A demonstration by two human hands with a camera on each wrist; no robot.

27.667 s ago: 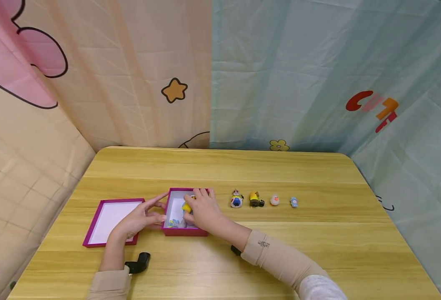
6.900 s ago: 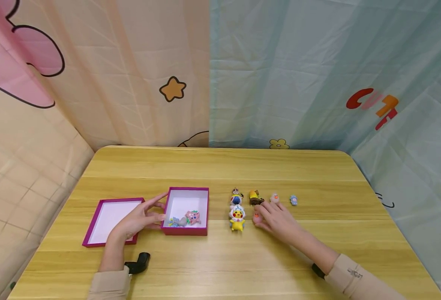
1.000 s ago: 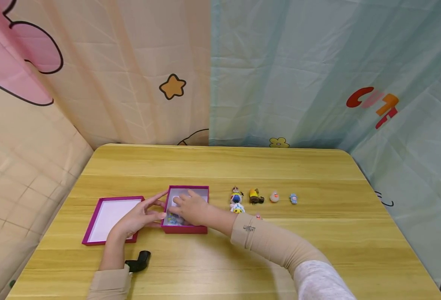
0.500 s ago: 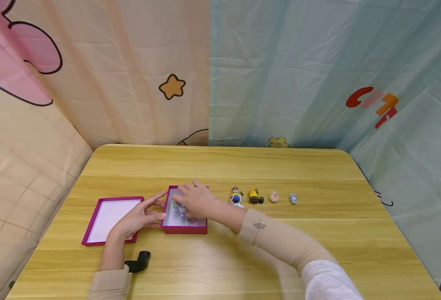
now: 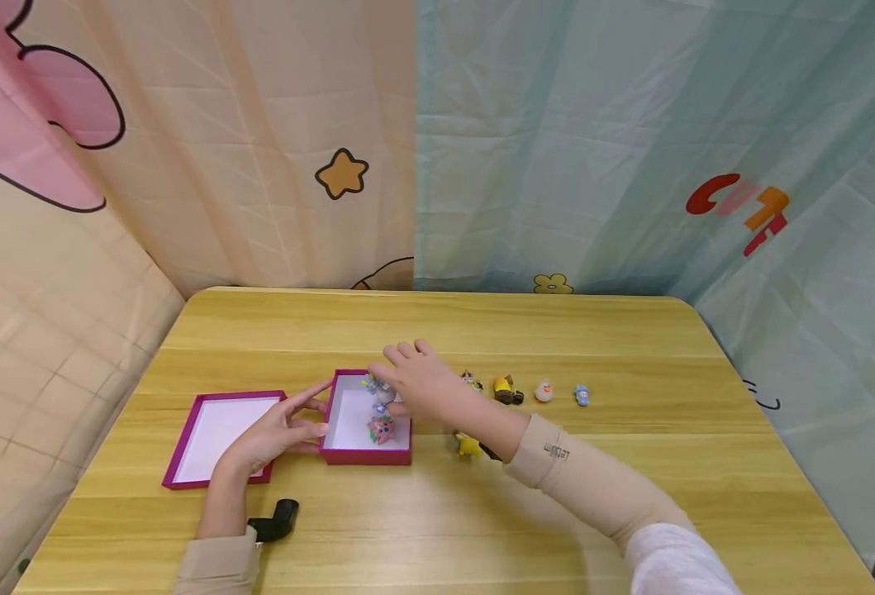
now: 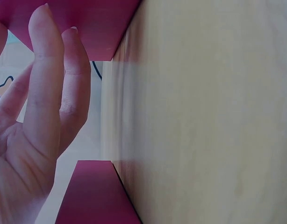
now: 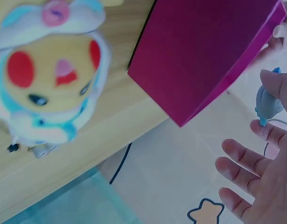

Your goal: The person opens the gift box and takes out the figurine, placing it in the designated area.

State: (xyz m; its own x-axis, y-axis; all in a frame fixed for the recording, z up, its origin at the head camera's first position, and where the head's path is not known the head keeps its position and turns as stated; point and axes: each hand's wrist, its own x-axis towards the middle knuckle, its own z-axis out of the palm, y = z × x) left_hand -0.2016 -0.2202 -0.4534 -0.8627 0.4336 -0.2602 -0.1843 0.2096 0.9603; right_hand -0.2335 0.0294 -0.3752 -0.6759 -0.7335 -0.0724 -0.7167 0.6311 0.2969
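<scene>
My left hand (image 5: 277,434) rests its fingers against the left wall of the magenta box (image 5: 366,456); in the left wrist view the fingertips (image 6: 73,35) touch the box side. Over the back right part of the box, my right hand (image 5: 430,384) pinches a small grey-blue figurine (image 7: 269,101) between thumb and index finger, the other fingers spread. A pink figurine (image 5: 381,429) lies on the white floor of the box. The yellow figure in a white hood (image 7: 45,70) stands to the right, partly hidden by my right arm in the head view.
The box lid (image 5: 214,438) lies inside up at the left, under the left wrist. Right of the box stand a crowned figure (image 5: 470,381), a yellow-and-brown figure (image 5: 506,390), a pale duck (image 5: 544,392) and a blue figure (image 5: 582,396). A black device (image 5: 279,521) sits at the left wrist.
My right hand has come up out of the box and moved right, lifting the grey-blue figurine from its floor. Earlier it placed a pinkish duck on the table. The left hand stays put.
</scene>
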